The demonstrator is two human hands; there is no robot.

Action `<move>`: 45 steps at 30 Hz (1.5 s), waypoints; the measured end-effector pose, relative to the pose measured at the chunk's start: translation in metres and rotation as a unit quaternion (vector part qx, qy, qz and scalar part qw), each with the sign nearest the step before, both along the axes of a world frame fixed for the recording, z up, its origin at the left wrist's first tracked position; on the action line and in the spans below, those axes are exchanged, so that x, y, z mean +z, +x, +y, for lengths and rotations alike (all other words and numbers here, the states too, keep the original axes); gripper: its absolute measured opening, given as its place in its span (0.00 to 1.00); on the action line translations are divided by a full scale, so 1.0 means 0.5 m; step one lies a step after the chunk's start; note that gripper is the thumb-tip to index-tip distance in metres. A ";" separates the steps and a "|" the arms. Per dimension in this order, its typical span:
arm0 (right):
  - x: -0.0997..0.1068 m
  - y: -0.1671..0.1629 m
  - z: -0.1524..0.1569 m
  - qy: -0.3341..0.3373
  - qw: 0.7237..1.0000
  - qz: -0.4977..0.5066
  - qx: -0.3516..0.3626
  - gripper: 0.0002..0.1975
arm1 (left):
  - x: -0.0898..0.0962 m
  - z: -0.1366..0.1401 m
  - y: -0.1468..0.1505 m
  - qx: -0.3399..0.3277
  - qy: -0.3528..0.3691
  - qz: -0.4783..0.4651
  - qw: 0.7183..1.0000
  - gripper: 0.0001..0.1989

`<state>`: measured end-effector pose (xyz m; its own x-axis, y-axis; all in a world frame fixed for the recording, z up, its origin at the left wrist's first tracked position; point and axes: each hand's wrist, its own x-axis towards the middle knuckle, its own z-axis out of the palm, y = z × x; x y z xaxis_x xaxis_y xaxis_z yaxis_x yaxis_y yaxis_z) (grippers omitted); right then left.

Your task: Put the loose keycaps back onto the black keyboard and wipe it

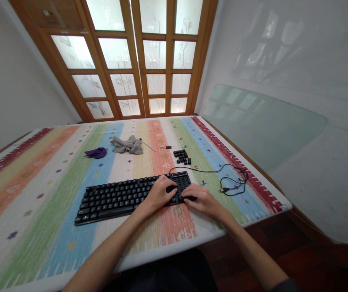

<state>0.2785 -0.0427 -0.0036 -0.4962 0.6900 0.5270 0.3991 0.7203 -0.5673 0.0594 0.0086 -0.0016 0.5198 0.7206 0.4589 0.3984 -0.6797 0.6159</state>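
A black keyboard [113, 198] lies at a slight slant on the striped tablecloth. At its right end, the number pad [184, 181] shows bare sockets where keycaps are off. My left hand [161, 191] rests over the keys just left of the pad, thumb and fingers bent towards each other. My right hand [202, 197] is at the pad's lower right corner, its fingers drawn together low on the keyboard. Whatever lies between the fingertips of either hand is too small or hidden to make out. Loose black keycaps [180, 155] sit in a group behind the pad.
A black cable [210, 170] runs from the keyboard to a coil with a USB plug [224, 190] at right. Further back lie a wire puller with a black handle [168, 147], a thin rod [148, 145], a grey cloth [128, 145] and a purple bundle [96, 153].
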 end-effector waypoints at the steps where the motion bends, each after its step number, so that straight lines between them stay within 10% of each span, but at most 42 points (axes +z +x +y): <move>1: -0.001 -0.001 0.000 0.000 1.000 0.000 0.004 0.07 | 0.000 0.000 0.000 0.000 -0.001 0.000 1.000 0.05; 45: 0.010 0.001 0.004 -0.013 1.000 -0.024 0.015 0.07 | -0.003 -0.006 0.003 0.008 -0.015 -0.018 1.000 0.04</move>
